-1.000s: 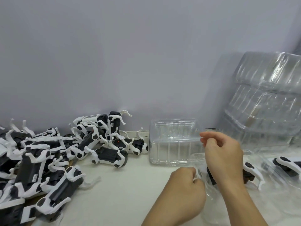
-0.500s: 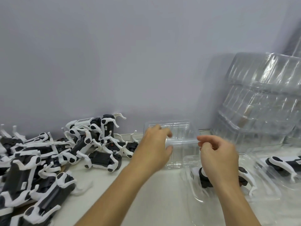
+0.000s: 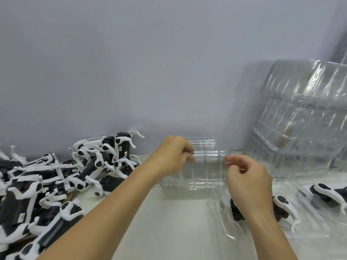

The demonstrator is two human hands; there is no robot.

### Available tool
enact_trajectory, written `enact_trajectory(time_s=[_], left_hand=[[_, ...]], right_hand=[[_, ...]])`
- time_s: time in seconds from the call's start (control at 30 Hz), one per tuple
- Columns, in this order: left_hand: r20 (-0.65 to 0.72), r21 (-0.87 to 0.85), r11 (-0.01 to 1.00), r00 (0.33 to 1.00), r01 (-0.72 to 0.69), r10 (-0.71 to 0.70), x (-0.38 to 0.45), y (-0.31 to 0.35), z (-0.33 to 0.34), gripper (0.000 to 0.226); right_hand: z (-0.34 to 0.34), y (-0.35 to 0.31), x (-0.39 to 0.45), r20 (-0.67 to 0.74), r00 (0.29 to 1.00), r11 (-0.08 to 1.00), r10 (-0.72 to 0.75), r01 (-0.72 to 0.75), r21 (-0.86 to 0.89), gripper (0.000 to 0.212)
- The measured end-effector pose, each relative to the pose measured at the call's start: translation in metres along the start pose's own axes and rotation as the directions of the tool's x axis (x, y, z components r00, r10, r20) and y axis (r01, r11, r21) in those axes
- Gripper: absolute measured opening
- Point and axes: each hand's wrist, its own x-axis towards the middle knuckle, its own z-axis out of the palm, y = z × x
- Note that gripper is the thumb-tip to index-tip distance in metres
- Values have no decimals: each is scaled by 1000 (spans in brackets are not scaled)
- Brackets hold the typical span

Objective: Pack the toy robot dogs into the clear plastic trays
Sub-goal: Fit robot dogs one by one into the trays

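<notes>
The toy dogs (image 3: 56,177) heaped at the left are black and white: black bodies, white legs with round black patches at the joints. One near the top of the heap carries a white panel with fine dark stripes. The trays (image 3: 204,167) are clear and colourless, with bright glints along their ribs. The tabletop (image 3: 169,222) is off-white, and the wall (image 3: 150,62) is pale grey-lilac.

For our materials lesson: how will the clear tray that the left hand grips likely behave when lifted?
The tray looks thin and see-through, so probably very light. Its ribbed walls suggest some stiffness, though it may flex in the left hand's one-edge grip. The glossy plastic might be slippery.
</notes>
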Motion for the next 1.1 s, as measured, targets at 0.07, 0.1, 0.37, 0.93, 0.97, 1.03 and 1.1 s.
enact_trajectory(time_s=[0.07, 0.1, 0.37, 0.93, 0.97, 1.03, 1.1], left_hand=[[-42, -61, 998, 998, 33, -36, 0, -1, -3, 9], [-62, -85, 995, 997, 49, -54, 1, -1, -4, 9], [-127, -203, 971, 980, 125, -153, 2, -1, -14, 10], [-182, -321, 937, 962, 140, -206, -11, 3, -20, 11], [-182, -317, 937, 960, 145, -210, -11, 3, -21, 11], [-188, -314, 937, 958, 152, -219, -11, 4, -22, 12], [-197, -313, 937, 955, 153, -222, -10, 5, -23, 12]], right_hand=[[1, 0, 0, 8, 1000, 1000, -3, 3, -25, 28], [2, 0, 0, 9, 1000, 999, -5, 5, -34, 26], [4, 0, 4, 1, 1000, 997, -15, 15, -75, 33], [14, 3, 7, 60, 991, 943, 120, -132, 306, 41], [14, 3, 7, 59, 991, 942, 121, -133, 309, 42], [16, 3, 6, 45, 991, 939, 128, -136, 316, 42], [18, 3, 6, 28, 990, 937, 139, -141, 321, 41]])
